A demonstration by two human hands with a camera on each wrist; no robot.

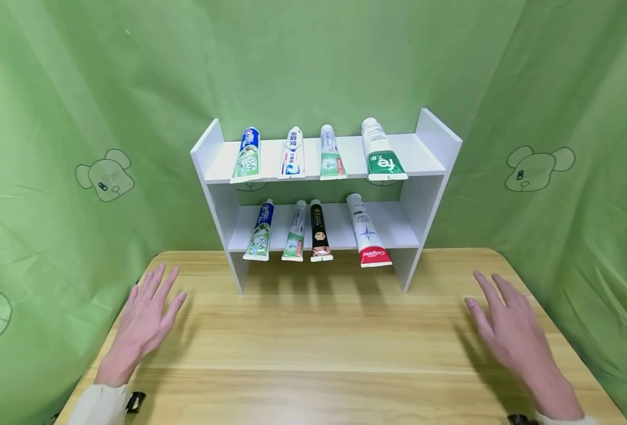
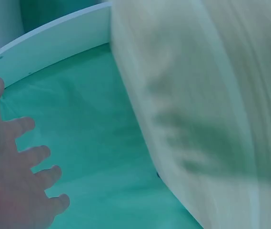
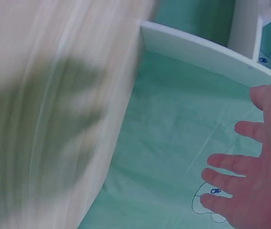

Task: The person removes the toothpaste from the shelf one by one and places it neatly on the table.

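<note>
Two hands, left (image 1: 146, 316) and right (image 1: 510, 330), hovering with grip open and empty over tabletop (image 1: 324, 342), risking toppling overhanging toothpaste tubes (image 1: 313, 236) off shelf (image 1: 425, 177).

Left hand (image 1: 146, 319): palm down, fingers straight and slightly spread, pointing forward; holds nothing.
Left wrist: cream sleeve cuff (image 1: 101, 404) at lower edge of head view.
Right hand (image 1: 510, 330): palm down, fingers straight, spread, angled forward and inward; holds nothing.
Right forearm: enters from lower right corner.
Spacing: hands well apart, roughly level.
</note>
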